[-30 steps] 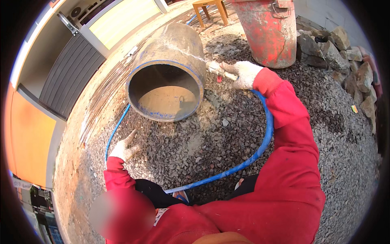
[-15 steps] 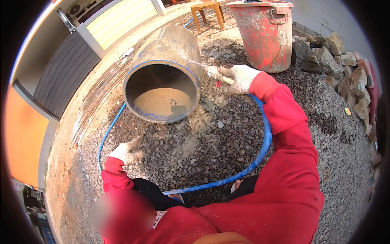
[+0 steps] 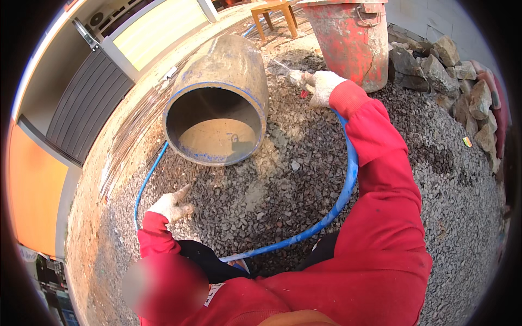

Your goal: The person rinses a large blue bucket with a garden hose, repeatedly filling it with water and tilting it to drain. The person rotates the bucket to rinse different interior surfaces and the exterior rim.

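Observation:
My right hand (image 3: 328, 88), in a pale work glove, is closed round a spray nozzle (image 3: 297, 79) on a blue hose (image 3: 352, 163). A thin white jet comes from its tip, up and leftward, just right of a large barrel (image 3: 231, 60). The barrel lies on its side, its blue-edged mouth facing me; the inside looks dark, with a muddy brown layer at the bottom. My gloved left hand (image 3: 171, 205) hangs over the gravel, fingers apart and holding nothing. From the right hand, the hose loops down and across near my feet.
Beyond my right hand stands a mud-stained red bin (image 3: 350, 49). Rough stones (image 3: 435, 73) are heaped against the wall on the right. Long thin rods (image 3: 130, 127) lie left of the barrel. Farther back is a brown plastic stool (image 3: 273, 13). Gravel (image 3: 255, 206) covers the ground.
My right hand and the nozzle have shifted slightly up and away. The jet, earlier meeting the barrel's right side, now points past it. My left hand stays nearly where it was.

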`<state>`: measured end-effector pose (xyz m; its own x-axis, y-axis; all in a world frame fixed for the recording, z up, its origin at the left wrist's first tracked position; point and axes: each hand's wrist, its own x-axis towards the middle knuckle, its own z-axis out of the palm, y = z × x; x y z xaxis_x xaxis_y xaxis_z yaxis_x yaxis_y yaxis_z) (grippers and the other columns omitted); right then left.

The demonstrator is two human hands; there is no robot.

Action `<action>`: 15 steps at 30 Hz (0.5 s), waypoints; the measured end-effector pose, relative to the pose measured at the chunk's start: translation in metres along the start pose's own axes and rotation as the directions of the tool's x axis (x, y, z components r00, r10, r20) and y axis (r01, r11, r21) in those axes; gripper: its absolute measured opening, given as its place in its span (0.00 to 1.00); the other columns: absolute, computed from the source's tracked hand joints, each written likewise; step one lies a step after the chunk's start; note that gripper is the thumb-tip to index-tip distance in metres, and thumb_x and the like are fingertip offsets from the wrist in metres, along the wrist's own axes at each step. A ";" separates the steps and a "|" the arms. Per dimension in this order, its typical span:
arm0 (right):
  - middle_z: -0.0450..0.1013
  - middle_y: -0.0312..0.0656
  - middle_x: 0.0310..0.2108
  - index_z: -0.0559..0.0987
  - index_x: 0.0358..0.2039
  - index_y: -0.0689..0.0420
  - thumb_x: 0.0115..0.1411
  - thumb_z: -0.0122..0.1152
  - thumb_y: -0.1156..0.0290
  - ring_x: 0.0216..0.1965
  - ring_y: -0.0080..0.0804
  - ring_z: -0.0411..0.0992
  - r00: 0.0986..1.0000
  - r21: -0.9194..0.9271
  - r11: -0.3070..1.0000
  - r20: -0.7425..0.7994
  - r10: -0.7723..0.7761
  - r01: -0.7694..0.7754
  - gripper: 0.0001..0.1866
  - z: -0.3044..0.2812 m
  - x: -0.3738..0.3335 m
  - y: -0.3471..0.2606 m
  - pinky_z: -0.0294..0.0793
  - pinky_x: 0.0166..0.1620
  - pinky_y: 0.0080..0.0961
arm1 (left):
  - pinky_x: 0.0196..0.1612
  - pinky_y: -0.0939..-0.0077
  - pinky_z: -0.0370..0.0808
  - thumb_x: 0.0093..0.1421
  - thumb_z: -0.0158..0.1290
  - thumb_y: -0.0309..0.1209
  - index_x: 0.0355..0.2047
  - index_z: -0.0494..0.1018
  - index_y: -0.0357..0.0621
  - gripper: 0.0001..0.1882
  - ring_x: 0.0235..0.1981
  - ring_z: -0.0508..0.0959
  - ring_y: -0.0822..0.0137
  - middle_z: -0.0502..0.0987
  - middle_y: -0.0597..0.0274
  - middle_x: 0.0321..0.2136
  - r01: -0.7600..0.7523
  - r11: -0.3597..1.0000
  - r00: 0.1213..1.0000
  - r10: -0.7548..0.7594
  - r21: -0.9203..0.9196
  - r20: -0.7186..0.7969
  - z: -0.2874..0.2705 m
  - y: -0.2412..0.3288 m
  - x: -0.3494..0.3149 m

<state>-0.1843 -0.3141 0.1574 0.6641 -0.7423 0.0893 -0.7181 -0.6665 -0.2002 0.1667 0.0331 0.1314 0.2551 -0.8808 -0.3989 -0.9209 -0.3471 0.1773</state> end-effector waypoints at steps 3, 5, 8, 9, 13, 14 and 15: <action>0.77 0.52 0.35 0.73 0.57 0.49 0.41 0.69 0.64 0.39 0.51 0.76 1.000 0.033 0.999 -0.002 0.004 -0.004 0.37 -0.001 0.003 0.002 0.75 0.42 0.39 | 0.60 0.65 0.68 0.55 0.59 0.43 0.68 0.56 0.50 0.42 0.58 0.72 0.48 0.72 0.38 0.55 0.005 1.000 1.000 -0.005 -0.003 0.024 -0.001 0.000 0.001; 0.77 0.52 0.35 0.74 0.56 0.49 0.41 0.68 0.65 0.39 0.51 0.77 0.999 0.132 0.991 0.017 0.029 -0.031 0.36 -0.002 0.004 0.004 0.75 0.42 0.39 | 0.61 0.66 0.66 0.55 0.59 0.43 0.68 0.56 0.48 0.42 0.60 0.70 0.49 0.69 0.39 0.57 0.000 0.999 1.000 0.001 -0.033 0.029 0.000 0.000 0.002; 0.77 0.51 0.35 0.74 0.55 0.50 0.41 0.68 0.66 0.38 0.50 0.77 0.997 0.110 0.993 -0.060 -0.040 0.046 0.36 -0.001 0.004 0.005 0.75 0.42 0.39 | 0.63 0.67 0.64 0.55 0.59 0.43 0.68 0.56 0.46 0.42 0.62 0.68 0.51 0.67 0.42 0.60 0.020 0.999 0.998 -0.017 -0.049 0.053 0.000 0.001 0.004; 0.77 0.51 0.35 0.73 0.56 0.49 0.41 0.67 0.66 0.38 0.50 0.76 0.999 0.115 0.993 -0.044 -0.018 0.023 0.36 -0.001 0.004 0.004 0.75 0.42 0.39 | 0.64 0.67 0.64 0.55 0.58 0.43 0.68 0.56 0.45 0.42 0.63 0.67 0.51 0.66 0.43 0.61 0.019 0.999 0.998 -0.018 -0.035 0.054 0.000 0.002 0.005; 0.76 0.52 0.34 0.71 0.58 0.48 0.42 0.66 0.65 0.38 0.51 0.76 0.995 0.109 0.992 -0.082 -0.057 0.066 0.38 -0.001 0.005 -0.002 0.75 0.41 0.40 | 0.63 0.68 0.64 0.55 0.60 0.41 0.68 0.56 0.45 0.42 0.63 0.68 0.52 0.67 0.42 0.60 0.040 0.997 0.998 -0.035 -0.073 0.060 0.000 0.004 0.006; 0.76 0.52 0.34 0.71 0.59 0.48 0.43 0.66 0.65 0.38 0.51 0.76 0.992 0.081 0.993 -0.098 -0.076 0.084 0.38 -0.001 0.005 -0.004 0.75 0.41 0.40 | 0.63 0.68 0.64 0.55 0.60 0.41 0.67 0.56 0.44 0.42 0.62 0.68 0.52 0.68 0.42 0.60 0.040 0.995 0.998 -0.034 -0.093 0.059 0.000 0.004 0.007; 0.76 0.53 0.34 0.70 0.59 0.48 0.43 0.65 0.65 0.38 0.52 0.76 0.987 0.083 0.988 -0.102 -0.121 0.129 0.38 -0.002 0.004 -0.007 0.75 0.40 0.40 | 0.63 0.68 0.65 0.55 0.60 0.40 0.67 0.57 0.44 0.42 0.62 0.69 0.52 0.69 0.41 0.59 0.042 0.994 0.998 -0.036 -0.099 0.057 0.000 0.004 0.008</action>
<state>-0.1770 -0.3122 0.1609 0.7211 -0.6596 0.2120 -0.6064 -0.7489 -0.2671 0.1644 0.0249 0.1287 0.2711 -0.8477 -0.4559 -0.8757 -0.4138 0.2486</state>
